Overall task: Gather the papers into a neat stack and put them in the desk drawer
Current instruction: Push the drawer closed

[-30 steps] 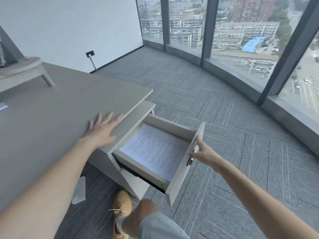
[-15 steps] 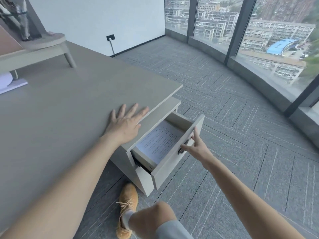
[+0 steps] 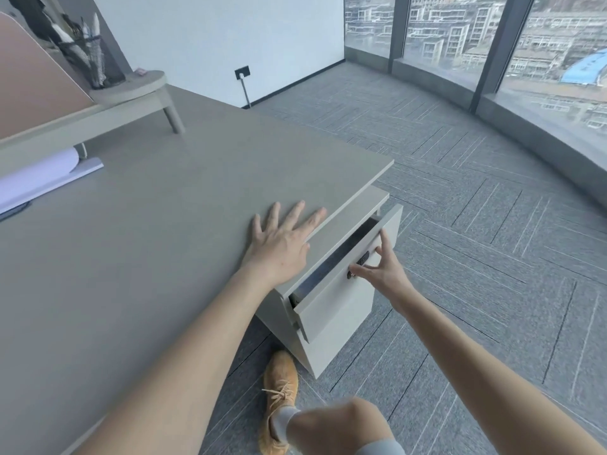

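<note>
Beside tall windows, flat left hand steadies desk; right hand, fingers spread against the nearly shut drawer, risks pinched fingertips.

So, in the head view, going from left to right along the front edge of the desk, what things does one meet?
Flat left hand on the grey desk top → narrow dark gap of the nearly shut pale grey drawer → right hand, fingers at the small dark lock.
</note>
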`<state>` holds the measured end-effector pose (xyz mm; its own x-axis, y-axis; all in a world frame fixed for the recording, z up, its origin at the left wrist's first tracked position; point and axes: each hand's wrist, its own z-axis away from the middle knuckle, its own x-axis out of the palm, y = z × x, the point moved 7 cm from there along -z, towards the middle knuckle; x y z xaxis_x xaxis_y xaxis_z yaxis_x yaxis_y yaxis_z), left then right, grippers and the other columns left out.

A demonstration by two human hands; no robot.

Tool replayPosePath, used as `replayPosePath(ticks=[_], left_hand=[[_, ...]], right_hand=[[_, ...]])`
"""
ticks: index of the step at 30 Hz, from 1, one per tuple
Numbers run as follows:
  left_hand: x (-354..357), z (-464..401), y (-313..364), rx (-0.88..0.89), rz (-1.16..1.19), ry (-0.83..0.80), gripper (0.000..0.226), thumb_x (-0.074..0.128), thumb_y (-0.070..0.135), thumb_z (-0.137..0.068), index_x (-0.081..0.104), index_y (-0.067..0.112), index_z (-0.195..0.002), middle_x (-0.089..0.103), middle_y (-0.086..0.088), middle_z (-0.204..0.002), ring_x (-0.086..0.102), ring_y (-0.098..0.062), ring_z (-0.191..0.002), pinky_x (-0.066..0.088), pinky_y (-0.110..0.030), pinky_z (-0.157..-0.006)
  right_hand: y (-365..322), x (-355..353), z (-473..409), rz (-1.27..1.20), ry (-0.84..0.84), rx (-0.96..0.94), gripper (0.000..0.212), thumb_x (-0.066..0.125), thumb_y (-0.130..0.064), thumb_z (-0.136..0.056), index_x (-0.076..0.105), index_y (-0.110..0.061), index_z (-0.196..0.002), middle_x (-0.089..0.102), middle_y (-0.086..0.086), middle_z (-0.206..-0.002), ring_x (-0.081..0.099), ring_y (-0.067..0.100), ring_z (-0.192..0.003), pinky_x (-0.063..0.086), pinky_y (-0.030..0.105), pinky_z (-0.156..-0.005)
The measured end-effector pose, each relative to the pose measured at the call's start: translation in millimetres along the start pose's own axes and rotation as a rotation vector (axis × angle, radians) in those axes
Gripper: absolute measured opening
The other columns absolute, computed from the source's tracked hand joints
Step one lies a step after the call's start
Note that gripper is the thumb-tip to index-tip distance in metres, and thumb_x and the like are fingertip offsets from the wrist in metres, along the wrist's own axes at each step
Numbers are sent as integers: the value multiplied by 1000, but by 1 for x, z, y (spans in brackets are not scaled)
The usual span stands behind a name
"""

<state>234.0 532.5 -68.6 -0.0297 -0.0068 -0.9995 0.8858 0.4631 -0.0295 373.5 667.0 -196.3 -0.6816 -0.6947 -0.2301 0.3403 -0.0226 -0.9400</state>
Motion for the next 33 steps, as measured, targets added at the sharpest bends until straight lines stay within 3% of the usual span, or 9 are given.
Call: replayPosePath(ticks=[2,7,12,15,19,22,26,30,33], left_hand=[[0,-1,-1,3,-10,6,68,36,32,-102,-4,51,-153,1,5,-169,1,-38,-153,7,-65,-118],[1,-1,-2,8,-17,15,68,37,34,-102,-4,50,-153,1,5,-169,1,-39,-153,8,-65,-117],[2,-2,-2,7,-36,20,68,38,35,-102,-6,47,-154,0,5,-169,0,-39,-153,8,-65,-117],[3,-3,-2,7,-36,25,68,37,34,-103,-6,47,-154,-2,5,-169,-1,-39,-153,7,-65,-117],[5,-3,-3,5,-34,27,68,37,33,-103,-7,47,-154,-2,4,-169,-2,-39,-153,7,-65,-117],[5,-4,-2,6,-42,30,69,37,31,-103,-7,46,-154,-2,4,-169,-2,-40,-153,7,-66,-117],[5,-4,-2,8,-38,35,69,38,30,-103,-5,46,-154,0,3,-169,-1,-41,-152,7,-67,-116],[5,-3,-2,6,-33,33,70,40,31,-102,-4,46,-154,1,3,-169,-1,-41,-152,7,-68,-116],[4,-2,-1,1,-35,14,75,45,38,-99,-5,46,-154,-1,3,-169,-1,-41,-152,7,-67,-116]], right_hand=[[-1,4,-6,-5,4,-4,121,86,-38,-63,8,-52,-154,36,3,-159,66,28,-121,43,40,-106],[2,11,-22,-1,31,10,123,86,-47,-55,9,-58,-150,38,3,-158,64,28,-125,42,47,-112],[1,19,-32,-10,52,5,118,85,-45,-52,17,-56,-148,45,-6,-129,66,29,-119,45,45,-108],[2,20,-35,-24,76,1,115,84,-47,-50,21,-54,-145,48,-1,-128,64,26,-118,46,46,-107],[-2,21,-33,-15,99,-16,113,86,-41,-57,20,-53,-148,49,-2,-129,62,23,-116,45,48,-109],[-5,21,-33,6,122,-43,110,88,-28,-68,21,-44,-154,52,4,-135,51,14,-112,44,46,-109],[-7,22,-32,40,114,-71,106,84,-22,-78,17,-35,-159,51,-1,-130,57,-2,-83,43,29,-92],[-15,27,-31,182,54,-104,106,77,-28,-85,4,-29,-162,61,-1,-128,65,19,-101,40,29,-82],[-18,29,-29,252,8,-88,107,71,-32,-91,-10,-26,-161,52,1,-143,59,28,-116,46,35,-94]])
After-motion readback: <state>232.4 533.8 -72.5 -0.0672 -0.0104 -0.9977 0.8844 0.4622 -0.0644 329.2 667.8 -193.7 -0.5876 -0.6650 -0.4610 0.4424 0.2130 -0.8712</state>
